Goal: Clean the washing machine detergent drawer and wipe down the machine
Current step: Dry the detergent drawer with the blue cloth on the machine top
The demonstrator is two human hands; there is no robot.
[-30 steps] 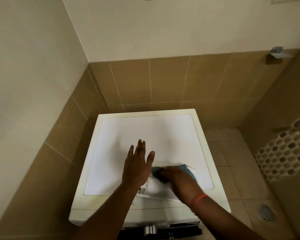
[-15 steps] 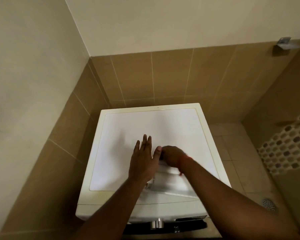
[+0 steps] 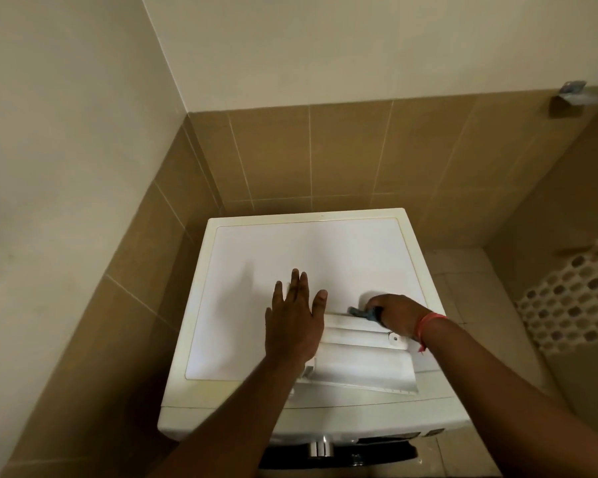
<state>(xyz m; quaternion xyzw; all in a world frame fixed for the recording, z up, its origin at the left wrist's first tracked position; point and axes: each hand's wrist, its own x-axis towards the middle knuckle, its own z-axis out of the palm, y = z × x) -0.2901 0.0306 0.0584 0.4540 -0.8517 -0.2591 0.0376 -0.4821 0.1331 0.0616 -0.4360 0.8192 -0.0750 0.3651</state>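
While left hand [image 3: 296, 320] lies flat (fingers [image 3: 295, 282] straight), right hand [image 3: 396, 313] grips cloth [image 3: 363, 312].

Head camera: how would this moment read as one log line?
left hand: flat on drawer | right hand: rubbing blue cloth along drawer's far edge | drawer: lying atop washing machine

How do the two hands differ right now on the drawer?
The left hand lies flat, fingers straight, pressing the white plastic detergent drawer; the right hand is curled round a blue cloth. The left holds nothing; the right wears a red wristband. Both work atop the white washing machine.
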